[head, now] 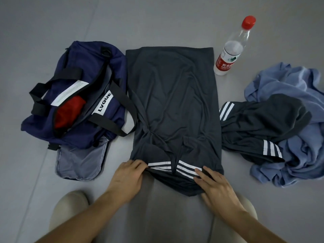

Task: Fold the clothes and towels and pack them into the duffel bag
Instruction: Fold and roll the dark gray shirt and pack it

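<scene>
From where I stand, the person is kneeling on the floor (52, 23) with a dark grey shirt (173, 102) spread flat in front of them, running from their knees away to the far side. Its sleeves are already turned in, and the white-striped cuffs meet at the near end. The left hand (128, 174) has its fingers (138, 163) curled into the shirt's near edge, pinching the cloth just beside the left cuff. The right hand (213, 183) lies on the right cuff with its fingers (201, 172) fairly straight and close together, pressing the fabric down.

I'd say the job is somewhere in its early middle. The navy duffel bag (82, 71) sits open just left of the shirt, with its strap touching the shirt's edge. Only one red item (68, 113) shows inside it. This shirt is half folded and, by my reckoning, needs folding lengthwise before it goes in.

To the right, a second dark striped garment (263, 120) lies crumpled on top of a rumpled blue garment (289, 85), both unfolded. A water bottle (231, 51) stands at the shirt's far right corner.
</scene>
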Motion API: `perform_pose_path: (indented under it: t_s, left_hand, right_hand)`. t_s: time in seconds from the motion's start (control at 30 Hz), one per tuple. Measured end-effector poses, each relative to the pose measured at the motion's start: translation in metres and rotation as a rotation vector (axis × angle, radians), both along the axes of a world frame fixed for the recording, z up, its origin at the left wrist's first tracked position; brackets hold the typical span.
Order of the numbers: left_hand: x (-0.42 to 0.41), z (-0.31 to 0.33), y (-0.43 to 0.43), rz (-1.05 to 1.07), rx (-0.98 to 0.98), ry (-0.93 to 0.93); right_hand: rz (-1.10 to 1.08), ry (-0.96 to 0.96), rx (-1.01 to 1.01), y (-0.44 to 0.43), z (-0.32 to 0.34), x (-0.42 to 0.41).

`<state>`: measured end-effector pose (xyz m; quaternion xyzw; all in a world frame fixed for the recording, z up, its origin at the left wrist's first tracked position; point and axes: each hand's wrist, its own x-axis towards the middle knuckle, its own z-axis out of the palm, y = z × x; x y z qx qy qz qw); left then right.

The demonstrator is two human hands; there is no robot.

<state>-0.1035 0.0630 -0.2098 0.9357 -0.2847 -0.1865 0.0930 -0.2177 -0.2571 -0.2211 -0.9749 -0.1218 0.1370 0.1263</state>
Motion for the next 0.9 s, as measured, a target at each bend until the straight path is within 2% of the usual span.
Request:
perform_pose_path:
  t_s: [0.1, 0.17, 0.3, 0.37, 0.43, 0.5, 0.57, 0.67, 0.77, 0.9]
  left_hand:
    - [0.035, 0.020, -0.002, -0.004, -0.026, 0.213]
    - [0.067, 0.030, -0.007, 0.058, -0.084, 0.216]
    - [0.140, 0.035, -0.029, 0.155, -0.125, 0.043]
    - [0.167, 0.030, -0.040, 0.192, -0.067, -0.203]
    - [0.175, 0.023, -0.055, 0.125, -0.089, -0.457]
    - [0.165, 0.009, -0.070, -0.028, -0.173, -0.530]
    - [0.146, -0.013, -0.074, -0.130, -0.159, -0.387]
    - [0.113, -0.041, -0.058, -0.123, 0.093, -0.082]
    - [0.100, -0.045, -0.044, -0.122, 0.080, -0.065]
    - [0.088, -0.036, -0.024, -0.231, 0.074, -0.094]
  right_hand:
    - [-0.189, 0.106, 0.148, -0.001, 0.027, 0.027]
    - [-0.280, 0.182, 0.159, -0.006, 0.040, 0.057]
    - [-0.440, -0.056, 0.143, -0.022, 0.046, 0.143]
    - [-0.484, -0.121, 0.109, -0.031, 0.043, 0.175]
    - [-0.394, -0.260, 0.033, -0.034, 0.033, 0.188]
    - [-0.178, -0.272, -0.046, -0.028, 0.015, 0.182]
    - [-0.043, -0.085, -0.092, -0.019, -0.006, 0.162]
    - [-0.006, 0.072, -0.159, -0.019, -0.028, 0.133]
    - [0.021, 0.052, -0.155, -0.022, -0.030, 0.118]
    - [0.044, -0.031, -0.106, -0.030, -0.031, 0.087]
